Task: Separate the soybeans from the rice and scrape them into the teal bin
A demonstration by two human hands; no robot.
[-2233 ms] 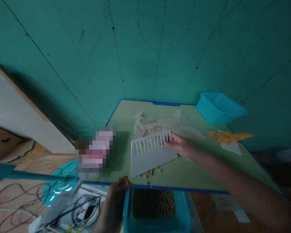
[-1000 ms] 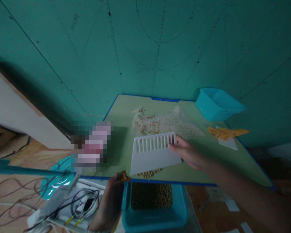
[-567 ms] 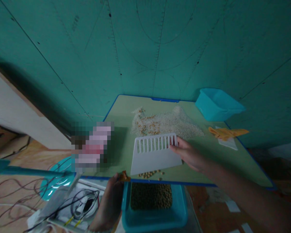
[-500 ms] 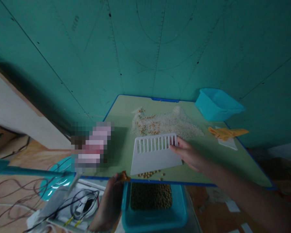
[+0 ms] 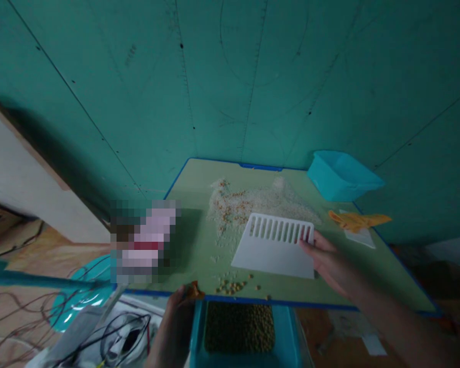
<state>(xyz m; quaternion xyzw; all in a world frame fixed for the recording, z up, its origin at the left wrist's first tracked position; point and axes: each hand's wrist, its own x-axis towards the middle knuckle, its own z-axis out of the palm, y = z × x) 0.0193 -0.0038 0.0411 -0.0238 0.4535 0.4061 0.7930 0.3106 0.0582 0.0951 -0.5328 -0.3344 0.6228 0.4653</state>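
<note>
Comb scraper [image 5: 272,250], white plastic: lay flat on the green board [image 5: 199,268], shifted right of its place a moment earlier, leaving a small cluster of seeds [image 5: 233,287] uncovered by the near edge. Right hand [image 5: 325,258]: fingers gripped the scraper's right end. Left hand [image 5: 171,327]: curled at the near edge around an orange scrap [image 5: 193,291], grip unclear. Blue tub [image 5: 199,327]: below that edge, held green-brown lentils [image 5: 239,327]. Rice pile [image 5: 253,204]: flecked with yellow grains, just beyond the scraper. Open board lay left of the scraper, up to a pixelated object [image 5: 145,240]. Far right: yellow glove [image 5: 356,221], teal basin [image 5: 341,176].
</note>
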